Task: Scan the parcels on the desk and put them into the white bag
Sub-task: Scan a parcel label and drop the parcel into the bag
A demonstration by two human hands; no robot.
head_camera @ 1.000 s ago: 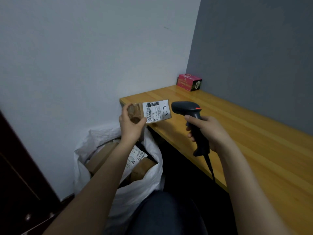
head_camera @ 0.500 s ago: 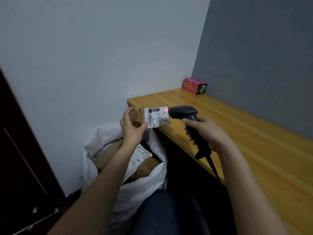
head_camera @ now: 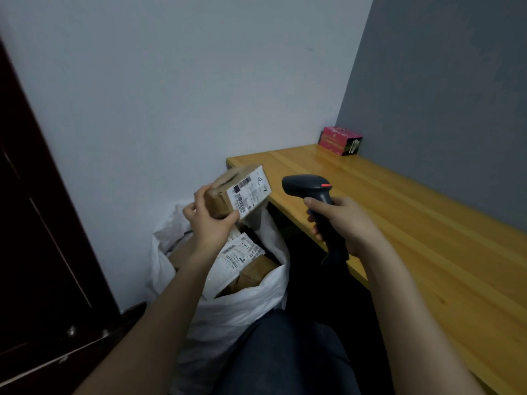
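Parcel [head_camera: 242, 192] in curled grip of left hand [head_camera: 209, 226] above white bag [head_camera: 242, 306] — scanner [head_camera: 309, 187] in fist of right hand [head_camera: 345, 226]

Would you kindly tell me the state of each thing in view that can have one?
Left hand, grips the small parcel.
Small parcel, held tilted above the white bag, label facing up.
Right hand, grips the scanner by its handle.
Scanner, held upright, head pointing toward the small parcel.
White bag, open, with parcels inside.
Pink box, resting on the desk at its far corner.
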